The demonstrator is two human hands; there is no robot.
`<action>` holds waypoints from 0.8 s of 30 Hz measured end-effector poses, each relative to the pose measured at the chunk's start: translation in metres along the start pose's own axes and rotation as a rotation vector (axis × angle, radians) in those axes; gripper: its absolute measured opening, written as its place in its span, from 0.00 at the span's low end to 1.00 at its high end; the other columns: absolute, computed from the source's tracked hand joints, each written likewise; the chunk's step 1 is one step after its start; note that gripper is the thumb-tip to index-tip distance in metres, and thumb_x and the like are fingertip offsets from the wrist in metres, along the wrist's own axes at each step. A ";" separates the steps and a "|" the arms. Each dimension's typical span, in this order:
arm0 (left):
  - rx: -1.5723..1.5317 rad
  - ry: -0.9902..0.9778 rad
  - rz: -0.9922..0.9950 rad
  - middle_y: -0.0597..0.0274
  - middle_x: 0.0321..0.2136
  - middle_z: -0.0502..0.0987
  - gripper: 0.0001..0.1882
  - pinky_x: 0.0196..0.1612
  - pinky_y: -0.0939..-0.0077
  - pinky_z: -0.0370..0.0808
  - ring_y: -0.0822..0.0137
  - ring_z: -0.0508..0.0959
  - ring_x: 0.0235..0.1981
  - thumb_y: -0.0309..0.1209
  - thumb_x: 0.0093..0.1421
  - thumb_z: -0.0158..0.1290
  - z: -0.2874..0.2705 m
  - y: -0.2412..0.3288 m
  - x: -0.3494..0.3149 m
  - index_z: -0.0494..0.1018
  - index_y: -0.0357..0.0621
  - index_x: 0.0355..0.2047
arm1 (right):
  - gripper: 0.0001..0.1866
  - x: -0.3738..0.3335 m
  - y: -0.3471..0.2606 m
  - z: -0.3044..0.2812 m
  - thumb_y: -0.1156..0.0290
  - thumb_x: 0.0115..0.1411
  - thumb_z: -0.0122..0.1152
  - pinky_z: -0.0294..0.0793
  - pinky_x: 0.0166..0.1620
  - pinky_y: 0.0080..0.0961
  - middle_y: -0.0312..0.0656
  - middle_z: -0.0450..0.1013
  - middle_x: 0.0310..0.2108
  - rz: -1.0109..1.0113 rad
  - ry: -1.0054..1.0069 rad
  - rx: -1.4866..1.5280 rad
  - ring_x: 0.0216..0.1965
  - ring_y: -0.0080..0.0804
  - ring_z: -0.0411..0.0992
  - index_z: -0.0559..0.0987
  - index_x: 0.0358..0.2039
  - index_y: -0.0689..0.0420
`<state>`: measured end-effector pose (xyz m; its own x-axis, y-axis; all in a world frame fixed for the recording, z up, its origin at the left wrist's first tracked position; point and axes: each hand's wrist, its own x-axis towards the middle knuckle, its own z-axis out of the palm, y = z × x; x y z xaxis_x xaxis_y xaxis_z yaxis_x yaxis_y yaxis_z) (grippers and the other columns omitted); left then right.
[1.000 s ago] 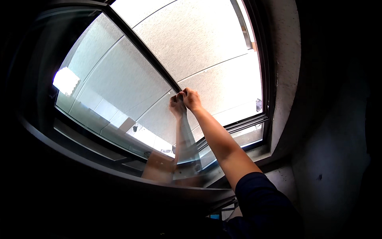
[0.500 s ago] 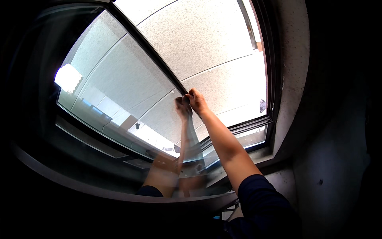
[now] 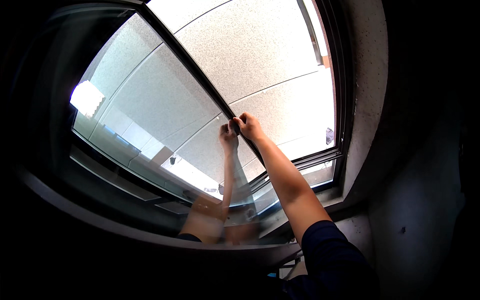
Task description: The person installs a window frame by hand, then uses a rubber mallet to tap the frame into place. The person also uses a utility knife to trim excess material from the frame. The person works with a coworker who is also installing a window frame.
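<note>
My right hand point(image 3: 248, 126) reaches up from the lower right on a bare forearm with a dark blue sleeve. Its fingers are closed at the dark edge frame of a window sash point(image 3: 192, 65); a small dark patch at the fingertips is too dim to make out. On the left side of that frame is the glass pane point(image 3: 165, 95), which mirrors my hand and arm. To its right, the opening shows a speckled pale wall point(image 3: 265, 45) outside. My left hand is not in view.
A black outer window frame point(image 3: 342, 95) with a lower track point(image 3: 320, 156) borders the opening. Beyond it stands a rough concrete reveal point(image 3: 371, 75). A dark curved ledge point(image 3: 100, 217) runs below the glass, and a grey wall point(image 3: 415, 215) is at the right.
My right hand has shifted very slightly, its fingers now a little lower and flatter against the sash frame. The view has tilted a touch. The sash looks to be in about the same position.
</note>
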<state>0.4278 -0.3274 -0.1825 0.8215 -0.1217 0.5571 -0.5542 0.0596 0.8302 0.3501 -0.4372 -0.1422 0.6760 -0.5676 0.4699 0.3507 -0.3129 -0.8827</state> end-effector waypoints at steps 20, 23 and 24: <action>0.502 0.278 0.084 0.52 0.28 0.81 0.15 0.36 0.64 0.76 0.54 0.81 0.30 0.42 0.61 0.58 -0.013 0.025 -0.011 0.78 0.41 0.32 | 0.20 -0.286 0.040 -0.237 0.58 0.70 0.52 0.67 0.23 0.22 0.34 0.70 0.19 0.462 0.433 0.419 0.18 0.21 0.67 0.74 0.25 0.58; 0.457 0.203 -0.030 0.50 0.31 0.82 0.12 0.38 0.57 0.76 0.46 0.80 0.35 0.41 0.59 0.59 0.004 0.043 -0.018 0.80 0.44 0.32 | 0.16 -0.338 0.034 -0.274 0.57 0.68 0.55 0.70 0.27 0.22 0.34 0.72 0.22 0.585 0.348 0.097 0.22 0.23 0.70 0.76 0.33 0.57; 0.472 0.232 0.018 0.51 0.30 0.82 0.13 0.38 0.58 0.76 0.47 0.81 0.36 0.41 0.60 0.58 0.007 0.053 -0.022 0.80 0.44 0.33 | 0.15 -0.354 0.017 -0.281 0.56 0.67 0.57 0.73 0.32 0.23 0.36 0.74 0.27 0.653 0.320 0.037 0.26 0.26 0.73 0.77 0.38 0.56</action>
<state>0.3788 -0.3289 -0.1506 0.7896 0.1009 0.6052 -0.5250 -0.3994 0.7515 -0.0656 -0.4559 -0.3202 0.5339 -0.8268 -0.1772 -0.0342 0.1883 -0.9815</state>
